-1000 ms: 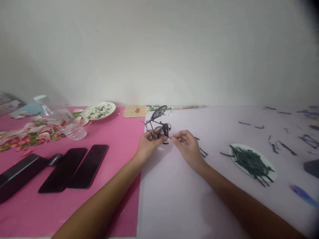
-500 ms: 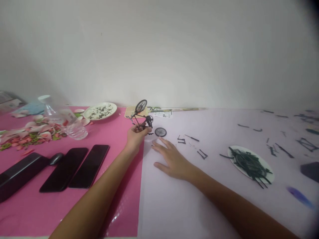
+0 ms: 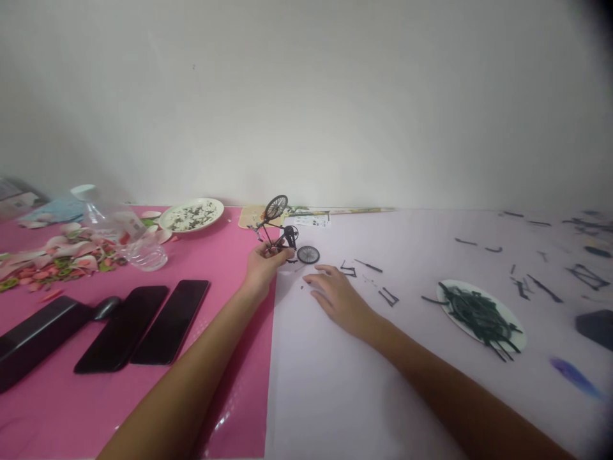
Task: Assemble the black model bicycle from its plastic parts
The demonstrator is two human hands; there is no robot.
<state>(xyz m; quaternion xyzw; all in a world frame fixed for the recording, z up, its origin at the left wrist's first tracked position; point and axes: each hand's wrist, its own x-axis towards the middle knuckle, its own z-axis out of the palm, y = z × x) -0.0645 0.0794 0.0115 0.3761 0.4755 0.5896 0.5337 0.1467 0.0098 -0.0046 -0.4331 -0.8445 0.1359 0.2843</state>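
A black model bicycle (image 3: 274,225) is held up by my left hand (image 3: 261,268), whose fingers are closed around its lower part. One spoked wheel is fitted at its upper end. A loose spoked wheel (image 3: 308,255) lies flat on the white sheet, just right of my left hand. Close in front of that wheel, my right hand (image 3: 341,299) is open over the sheet with its fingers apart and nothing in them. A tiny dark piece (image 3: 301,287) lies left of my right fingertips. Small black frame parts (image 3: 388,296) and a thin screwdriver-like tool (image 3: 368,265) lie farther right.
On the pink side are two phones (image 3: 170,322), a long black case (image 3: 41,338), a clear bottle (image 3: 141,249), many petal-like pieces and a plate of white bits (image 3: 191,216). An oval plate of dark strips (image 3: 520,338) and scattered black parts are at right. A wall stands behind.
My right hand has drawn back to the right, uncovering the tiny dark piece on the sheet. My left hand and the model bicycle have shifted slightly right.
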